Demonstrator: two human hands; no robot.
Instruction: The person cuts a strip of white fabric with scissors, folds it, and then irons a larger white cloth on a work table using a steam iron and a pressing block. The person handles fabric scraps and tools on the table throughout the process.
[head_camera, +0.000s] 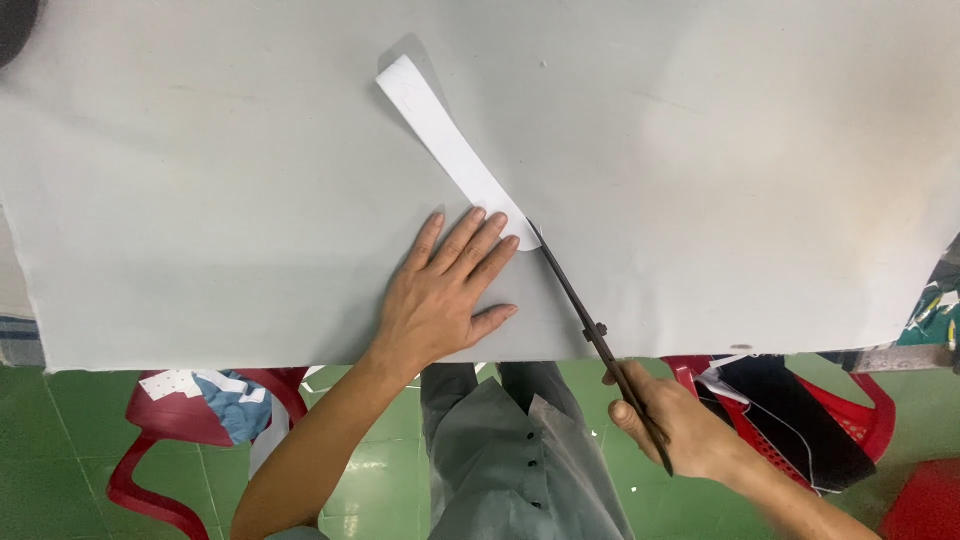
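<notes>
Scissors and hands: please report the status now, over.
Left hand flat, pressing white paper pattern on grey fabric. Right hand closed on scissors, tips at the pattern's near end. Nothing in the blades' way.

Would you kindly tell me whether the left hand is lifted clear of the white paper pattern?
No, the left hand lies flat on the grey fabric, its fingertips pressing the near end of the white paper pattern.

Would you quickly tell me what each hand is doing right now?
Left hand: open, flat on the curved white paper strip and grey fabric sheet.
Right hand: closed on dark long-bladed scissors.
</notes>
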